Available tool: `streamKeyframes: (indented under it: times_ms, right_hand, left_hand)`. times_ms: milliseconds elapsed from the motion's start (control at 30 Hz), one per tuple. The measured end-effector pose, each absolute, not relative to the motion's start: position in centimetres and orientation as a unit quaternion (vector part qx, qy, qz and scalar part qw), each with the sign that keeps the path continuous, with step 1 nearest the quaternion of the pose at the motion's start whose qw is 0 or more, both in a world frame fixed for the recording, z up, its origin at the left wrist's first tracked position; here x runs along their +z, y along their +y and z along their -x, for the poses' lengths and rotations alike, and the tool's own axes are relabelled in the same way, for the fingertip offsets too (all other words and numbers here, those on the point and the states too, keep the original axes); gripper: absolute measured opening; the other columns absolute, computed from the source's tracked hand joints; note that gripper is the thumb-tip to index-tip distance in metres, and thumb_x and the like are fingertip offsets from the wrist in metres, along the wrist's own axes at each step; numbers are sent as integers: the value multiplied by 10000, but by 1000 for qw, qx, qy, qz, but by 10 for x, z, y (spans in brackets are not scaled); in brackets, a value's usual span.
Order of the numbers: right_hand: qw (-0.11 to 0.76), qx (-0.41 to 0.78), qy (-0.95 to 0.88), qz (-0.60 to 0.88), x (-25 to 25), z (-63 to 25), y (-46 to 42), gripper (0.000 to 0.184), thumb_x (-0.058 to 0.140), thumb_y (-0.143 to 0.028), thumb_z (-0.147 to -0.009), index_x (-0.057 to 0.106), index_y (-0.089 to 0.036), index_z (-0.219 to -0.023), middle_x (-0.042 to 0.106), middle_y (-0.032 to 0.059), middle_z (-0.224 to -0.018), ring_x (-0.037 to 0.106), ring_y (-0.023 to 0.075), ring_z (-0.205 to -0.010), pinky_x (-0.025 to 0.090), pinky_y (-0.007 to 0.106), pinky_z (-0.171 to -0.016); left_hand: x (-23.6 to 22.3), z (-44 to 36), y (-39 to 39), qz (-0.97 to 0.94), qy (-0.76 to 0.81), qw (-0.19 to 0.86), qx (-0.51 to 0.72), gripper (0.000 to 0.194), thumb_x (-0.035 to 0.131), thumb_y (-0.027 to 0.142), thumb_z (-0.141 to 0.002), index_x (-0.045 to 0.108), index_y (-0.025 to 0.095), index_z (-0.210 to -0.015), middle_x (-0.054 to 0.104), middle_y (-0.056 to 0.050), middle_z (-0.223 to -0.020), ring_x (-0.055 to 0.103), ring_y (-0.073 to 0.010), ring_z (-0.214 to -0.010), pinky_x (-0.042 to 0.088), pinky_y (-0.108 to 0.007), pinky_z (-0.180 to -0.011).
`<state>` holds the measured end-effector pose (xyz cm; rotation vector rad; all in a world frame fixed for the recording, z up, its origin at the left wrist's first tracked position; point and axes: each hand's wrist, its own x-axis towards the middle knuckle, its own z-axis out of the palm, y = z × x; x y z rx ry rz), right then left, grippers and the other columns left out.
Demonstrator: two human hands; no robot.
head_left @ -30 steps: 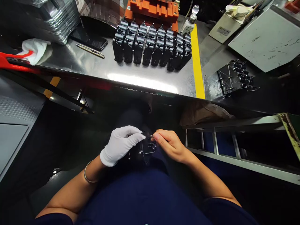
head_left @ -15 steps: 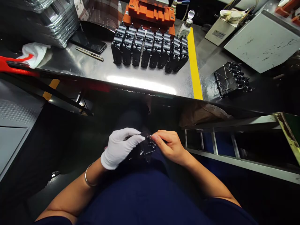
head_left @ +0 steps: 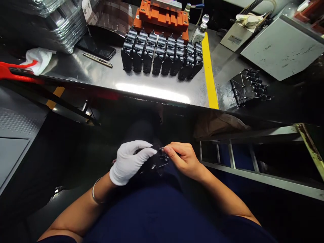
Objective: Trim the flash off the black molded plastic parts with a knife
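In a white glove, my left hand (head_left: pixel 130 160) is closed with thumb and fingers on a black plastic part (head_left: pixel 162 160), held low in front of my dark blue shirt. Small shiny pins show on this part, but much of its outline is lost against the dark background. My bare right hand (head_left: pixel 183 158) pinches a thin, pale sliver (head_left: pixel 161 148) between thumb and forefinger, at the upper edge of the part. What kind of thing the sliver is, I cannot make out. The two hands are close together, with the part between them.
On the metal bench (head_left: pixel 96 79) stands a row of several black plastic parts (head_left: pixel 162 55), before an orange fixture (head_left: pixel 163 18). A phone (head_left: pixel 97 49), a pen (head_left: pixel 97 60) and a pump bottle (head_left: pixel 199 30) lie nearby. More black parts (head_left: pixel 249 87) sit right of the yellow tape (head_left: pixel 210 74).
The bench scene sits slightly lower in view. Both hands keep nearly the same pose around the black plastic part, with only a very small shift.
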<state>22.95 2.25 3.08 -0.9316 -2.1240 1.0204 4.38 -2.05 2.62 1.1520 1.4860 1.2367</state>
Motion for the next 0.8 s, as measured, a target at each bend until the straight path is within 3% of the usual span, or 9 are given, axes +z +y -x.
streamKeyframes:
  times_ms: [367,533,600,800]
  right_hand:
    - [284,392,-830,277,36,-239,28,267,465,-199,-925,579,-158,-688,476,-20,-535,431,81,-481,347,217,-475]
    - [230,531,-792,195,32,-246,34,350,444,-239,-932,523,-167,-599,441,-23,-525,401,78,-465,323,226,-460]
    - [257,578,-754,180,31,-247,34,365,421,-263,-943,533,-168,-610,433,-28,-511,404,79,-454,333,225,-460]
    - [331,402,-817,250,34,-239,28,256,453,-166,-919,589,-143,-703,496,-5,-549,434,90,-500,342,230,-491]
  left_hand:
    - [30,-49,-18,-377,589,524,486,162,748,336,-647,708,180,-627,680,-7,-583,605,-131,-531,480,-210,-499]
    - [35,-49,-18,-385,555,568,471,145,767,298,-617,693,174,-607,666,0,-563,570,-114,-493,452,-202,-470]
    - [35,-48,-17,-389,550,564,478,151,769,300,-617,691,171,-608,662,-1,-563,565,-113,-495,452,-202,-473]
    - [25,-44,-14,-387,581,515,496,139,745,296,-654,697,172,-615,657,4,-576,566,-107,-524,456,-190,-497]
